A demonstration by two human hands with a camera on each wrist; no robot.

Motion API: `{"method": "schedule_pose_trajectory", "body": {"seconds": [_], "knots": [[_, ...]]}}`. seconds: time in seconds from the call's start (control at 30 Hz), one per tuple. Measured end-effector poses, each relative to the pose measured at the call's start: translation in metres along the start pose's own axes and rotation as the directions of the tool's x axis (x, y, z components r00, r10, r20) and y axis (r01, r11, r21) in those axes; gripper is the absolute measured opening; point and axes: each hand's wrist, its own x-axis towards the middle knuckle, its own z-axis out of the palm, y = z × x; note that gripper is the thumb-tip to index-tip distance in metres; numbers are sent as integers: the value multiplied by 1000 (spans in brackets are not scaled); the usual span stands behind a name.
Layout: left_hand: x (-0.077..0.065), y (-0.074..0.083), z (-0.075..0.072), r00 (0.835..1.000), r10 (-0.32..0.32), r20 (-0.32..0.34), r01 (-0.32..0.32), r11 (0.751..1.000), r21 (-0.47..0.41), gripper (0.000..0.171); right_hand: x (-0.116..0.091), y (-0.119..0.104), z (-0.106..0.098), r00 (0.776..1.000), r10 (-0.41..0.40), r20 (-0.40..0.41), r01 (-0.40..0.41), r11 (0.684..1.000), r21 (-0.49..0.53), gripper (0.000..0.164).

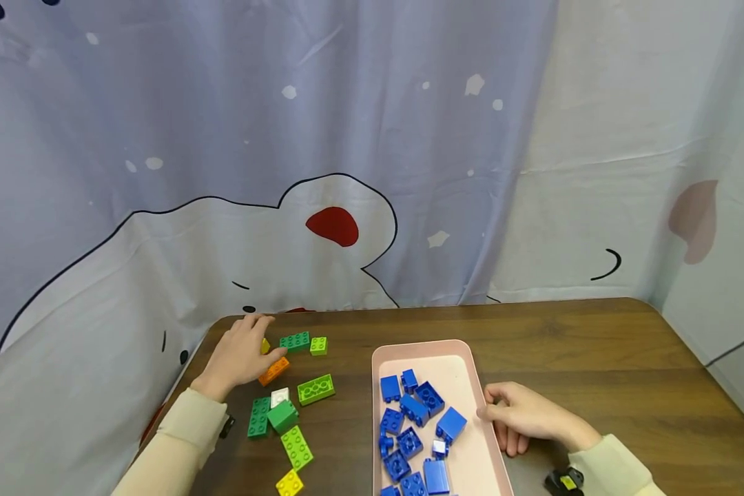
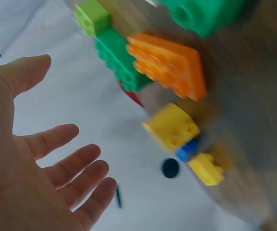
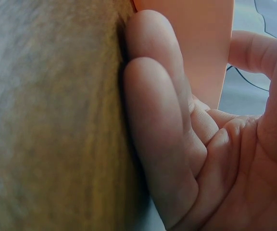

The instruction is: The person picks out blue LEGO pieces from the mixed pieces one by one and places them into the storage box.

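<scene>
My left hand [image 1: 238, 358] hovers over the far left bricks, fingers spread and nothing held. By its thumb lie an orange brick [image 1: 274, 370] and a partly covered yellow brick [image 1: 264, 346]. The left wrist view shows the yellow brick [image 2: 172, 126], a small blue piece [image 2: 186, 150] and another yellow brick [image 2: 207, 169] on the table beyond the fingertips. My right hand [image 1: 527, 417] grips the right wall of a pink tray [image 1: 488, 448], thumb over the rim, other fingers curled outside against the table. Several blue bricks [image 1: 414, 409] lie loose in the tray.
Green bricks [image 1: 294, 342], lime bricks [image 1: 315, 390], a white brick [image 1: 280, 397] and a yellow brick [image 1: 289, 483] lie between the left arm and the tray. A small white-topped piece [image 1: 439, 448] is in the tray. A printed curtain [image 1: 446, 172] hangs behind the wooden table [image 1: 570, 344].
</scene>
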Motion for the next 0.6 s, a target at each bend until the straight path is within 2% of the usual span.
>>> {"method": "schedule_pose_trajectory", "body": {"seconds": [0.17, 0.33, 0.47, 0.6], "knots": [[4, -20, 6, 997, -60, 45, 61, 998, -26, 67, 0, 0, 0, 1000, -3, 0, 3, 1000, 5, 30], [9, -38, 14, 992, -99, 73, 102, 994, -32, 56, 1, 1, 0, 1000, 2, -3, -2, 1000, -2, 29], [12, -47, 18, 991, -98, 95, 100, 995, -20, 48, 1, 1, 0, 1000, 3, 3, -3, 1000, -14, 31], [12, -53, 24, 989, -74, 125, 74, 997, 4, 49, 1, 1, -1, 1000, 4, 8, -3, 1000, -21, 33]]}}
